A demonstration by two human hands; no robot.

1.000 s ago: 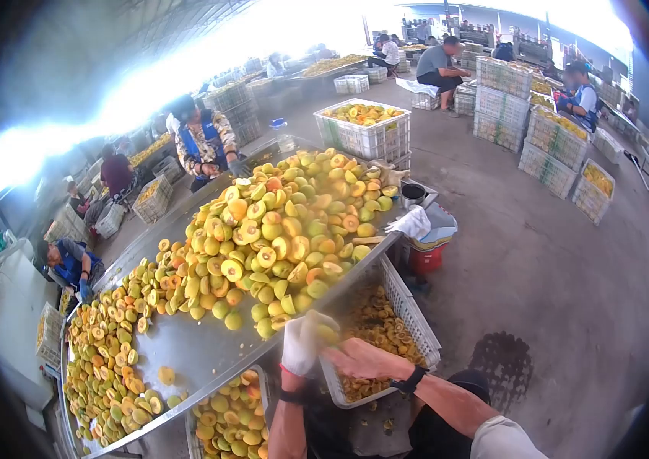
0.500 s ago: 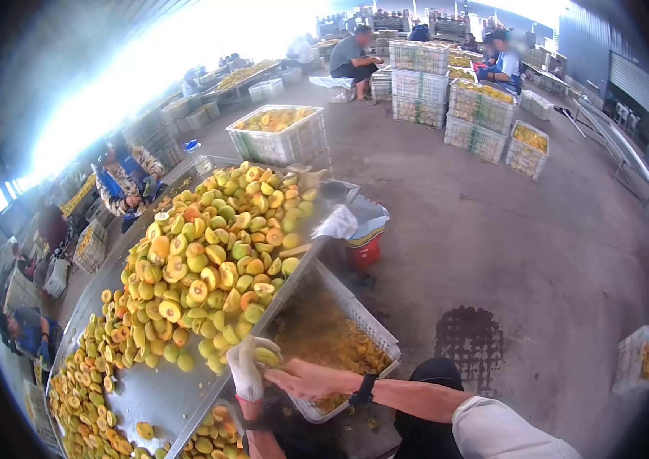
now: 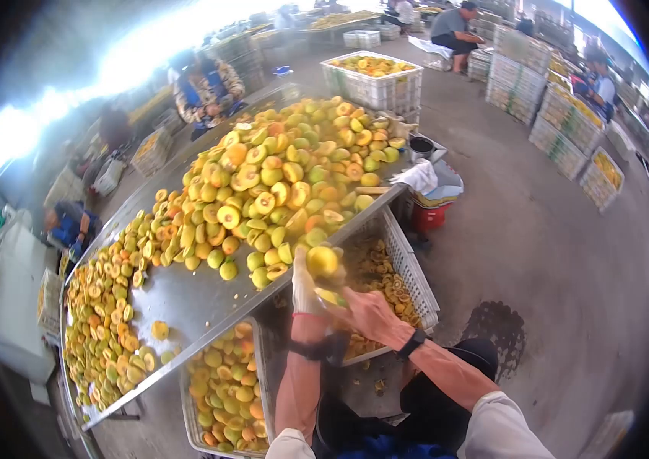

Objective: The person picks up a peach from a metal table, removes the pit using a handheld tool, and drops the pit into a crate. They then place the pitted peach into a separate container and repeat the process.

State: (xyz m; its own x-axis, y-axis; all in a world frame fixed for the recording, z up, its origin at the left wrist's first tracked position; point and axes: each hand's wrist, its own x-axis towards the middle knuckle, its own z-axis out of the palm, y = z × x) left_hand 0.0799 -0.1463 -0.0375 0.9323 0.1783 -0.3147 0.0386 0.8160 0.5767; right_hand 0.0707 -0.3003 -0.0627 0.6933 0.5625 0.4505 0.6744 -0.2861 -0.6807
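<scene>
A gloved left hand (image 3: 307, 284) grips a yellow peach half (image 3: 323, 262), cut face up, just above the near edge of a long metal table (image 3: 187, 302). The bare right hand (image 3: 362, 312) touches the fruit from below; whether it holds anything cannot be told. A heap of halved peaches (image 3: 278, 183) lies on the table. Beside the table's near edge stand a white crate (image 3: 410, 268) of pits and a tray of peaches (image 3: 229, 390).

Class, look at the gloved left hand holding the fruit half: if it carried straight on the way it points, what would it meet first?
Probably the heap of halved fruit on the metal table; the left hand points up toward it, though depth is unclear.
</scene>
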